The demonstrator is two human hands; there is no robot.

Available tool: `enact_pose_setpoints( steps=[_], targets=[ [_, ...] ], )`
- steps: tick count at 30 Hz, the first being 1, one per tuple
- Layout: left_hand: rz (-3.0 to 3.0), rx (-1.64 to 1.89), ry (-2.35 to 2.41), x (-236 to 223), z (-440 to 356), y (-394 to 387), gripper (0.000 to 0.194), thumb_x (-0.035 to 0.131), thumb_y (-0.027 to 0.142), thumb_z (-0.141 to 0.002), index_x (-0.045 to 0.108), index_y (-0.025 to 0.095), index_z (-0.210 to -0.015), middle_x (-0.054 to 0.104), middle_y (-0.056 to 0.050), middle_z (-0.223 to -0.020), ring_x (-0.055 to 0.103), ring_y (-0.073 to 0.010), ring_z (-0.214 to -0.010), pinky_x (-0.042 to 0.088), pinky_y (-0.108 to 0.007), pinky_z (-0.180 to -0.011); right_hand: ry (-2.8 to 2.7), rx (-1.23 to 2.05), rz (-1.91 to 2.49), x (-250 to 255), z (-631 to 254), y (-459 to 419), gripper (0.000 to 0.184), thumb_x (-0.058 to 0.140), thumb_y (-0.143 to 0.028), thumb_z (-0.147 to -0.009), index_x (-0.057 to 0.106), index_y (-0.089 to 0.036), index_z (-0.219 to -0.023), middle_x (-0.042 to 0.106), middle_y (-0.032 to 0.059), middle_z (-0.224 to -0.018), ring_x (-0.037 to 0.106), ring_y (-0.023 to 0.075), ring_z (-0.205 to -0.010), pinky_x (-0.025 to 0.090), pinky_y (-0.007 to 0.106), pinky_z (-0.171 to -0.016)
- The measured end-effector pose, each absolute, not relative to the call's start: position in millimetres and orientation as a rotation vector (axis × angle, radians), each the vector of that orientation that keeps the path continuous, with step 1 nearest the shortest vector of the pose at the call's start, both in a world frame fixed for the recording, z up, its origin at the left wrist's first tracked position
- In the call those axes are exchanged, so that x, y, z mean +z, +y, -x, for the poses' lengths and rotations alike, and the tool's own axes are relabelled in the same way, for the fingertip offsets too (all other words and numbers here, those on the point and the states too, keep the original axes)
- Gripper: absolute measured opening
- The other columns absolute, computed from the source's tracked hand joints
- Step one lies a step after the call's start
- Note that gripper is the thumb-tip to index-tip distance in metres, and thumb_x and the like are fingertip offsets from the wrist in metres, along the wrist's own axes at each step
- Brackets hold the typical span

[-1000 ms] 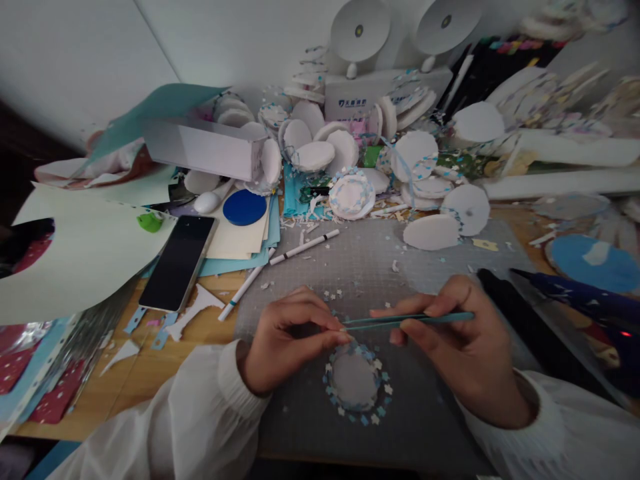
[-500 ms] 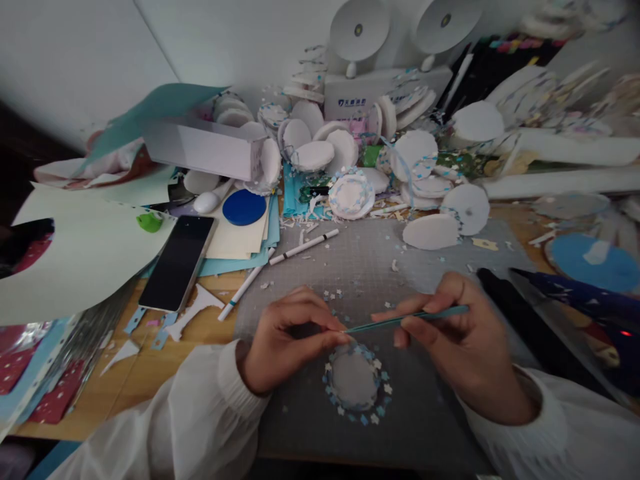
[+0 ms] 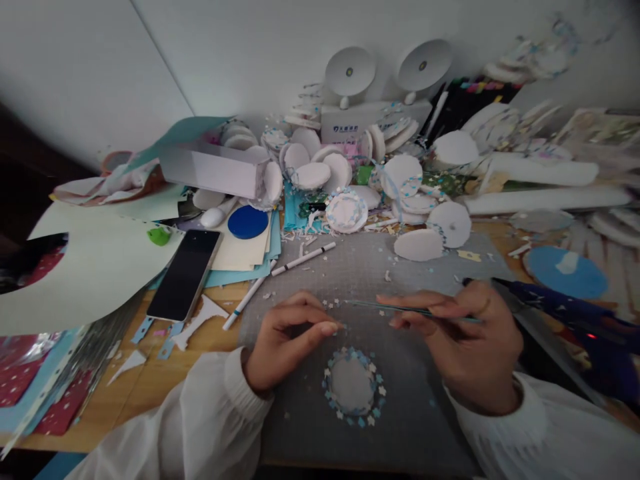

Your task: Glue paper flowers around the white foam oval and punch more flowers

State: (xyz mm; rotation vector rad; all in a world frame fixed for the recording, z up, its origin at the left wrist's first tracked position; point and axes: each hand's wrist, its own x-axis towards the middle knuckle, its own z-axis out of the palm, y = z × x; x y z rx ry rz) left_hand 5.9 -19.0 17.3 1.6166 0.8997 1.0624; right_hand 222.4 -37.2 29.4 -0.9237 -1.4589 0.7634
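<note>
gripping tweezers [image 3: 407, 308] between thumb and fingers, the right hand [image 3: 475, 343] aims their blurred tips leftward, near some loose stars [image 3: 331, 304]. thumb and forefinger of the left hand [image 3: 287, 343] come close together; whether they pinch anything, i cannot tell. below and between both hands, a ring [image 3: 372, 368] of blue and white stars lies on the mat [image 3: 300, 437]. farther out are pens [image 3: 304, 259], a phone [image 3: 185, 275] and white discs [image 3: 419, 245].

We hold slim tweezers [image 3: 400, 307] almost level, tips leftward; nearer us, a ring of small blue and white flowers [image 3: 373, 369] lies flat.
</note>
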Motion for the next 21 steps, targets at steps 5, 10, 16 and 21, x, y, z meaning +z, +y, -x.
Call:
enact_pose_setpoints(
  steps=[5, 10, 16, 21],
  targets=[
    [-1.466, 1.017, 0.863, 11.7, -3.1, -18.3, 0.032, 0.061, 0.042, -0.085, 0.076, 0.015, -0.076, 0.062, -0.006, -0.069, 0.055, -0.015, -0.067, 0.044, -0.027, -0.063, -2.168, 0.404, 0.67, 51.3, -219.3, -30.3, 0.019, 0.057, -0.008, -0.082, 0.062, -0.026, -0.081, 0.07, 0.0048, -0.111, 0.072, 0.0189, -0.079, 0.061, 0.029, -0.066],
    [-1.255, 1.044, 0.883, 4.5, -4.3, -23.1, 0.036, 0.06, 0.045, -0.085, 0.071, 0.015, -0.07, 0.059, -0.003, -0.067, 0.051, -0.013, -0.065, 0.042, -0.027, -0.062, -2.375, -0.031, 0.387, 54.9, -196.7, -33.4, 0.018, 0.049, -0.007, -0.082, 0.056, -0.021, -0.074, 0.07, 0.017, -0.105, 0.071, 0.0227, -0.081, 0.06, 0.032, -0.064],
    [-1.245, 1.023, 0.936, 5.8, -1.3, -25.2, 0.037, 0.055, 0.045, -0.087, 0.061, 0.014, -0.069, 0.054, -0.002, -0.066, 0.049, -0.0136, -0.066, 0.042, -0.027, -0.063, -2.434, 0.001, 0.522, 53.1, -200.0, -42.8, 0.018, 0.046, -0.009, -0.086, 0.057, -0.021, -0.092, 0.066, 0.0131, -0.118, 0.066, 0.0214, -0.101, 0.059, 0.037, -0.079],
    [-1.371, 1.061, 0.983, 5.1, 5.1, -24.0, 0.04, 0.045, 0.048, -0.092, 0.053, 0.016, -0.07, 0.047, -0.002, -0.071, 0.044, -0.0153, -0.072, 0.037, -0.027, -0.068, -2.154, 0.162, 1.009, 36.2, -269.6, -82.0, 0.02, 0.06, -0.011, -0.076, 0.064, -0.026, -0.089, 0.071, 0.0053, -0.106, 0.068, 0.0251, -0.085, 0.059, 0.04, -0.07]
  ],
)
